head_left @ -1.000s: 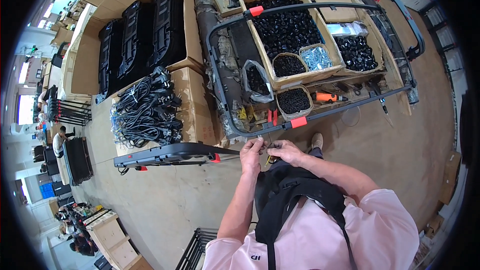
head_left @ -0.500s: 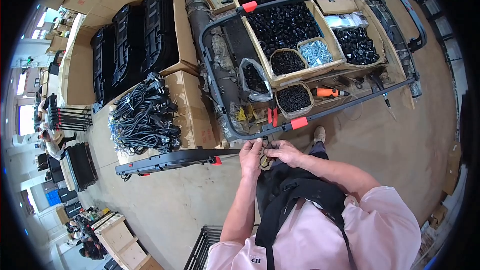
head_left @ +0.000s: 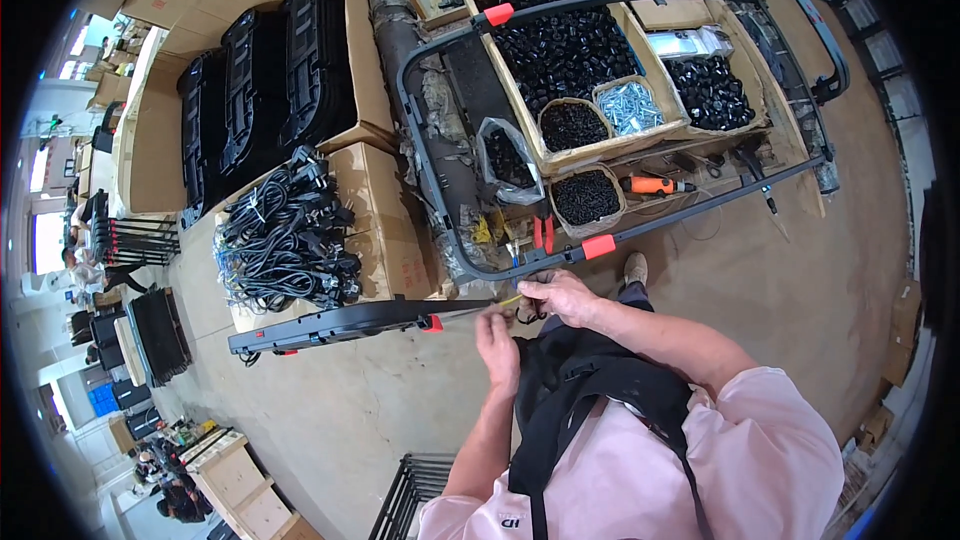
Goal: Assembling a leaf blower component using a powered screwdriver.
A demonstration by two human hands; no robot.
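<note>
The slender yellow wire [head_left: 510, 300], presumably light and limp and best pinched near its end, lies between the hands, just below the black tubular frame's [head_left: 548, 261] near rail. The right hand [head_left: 562, 298] pinches it; whether the blurred left hand [head_left: 497, 345] grips cannot be told.

Right fingers [head_left: 534, 290] at yellow strand [head_left: 511, 301], left fingers [head_left: 489, 324] near, black frame [head_left: 690, 210]
</note>
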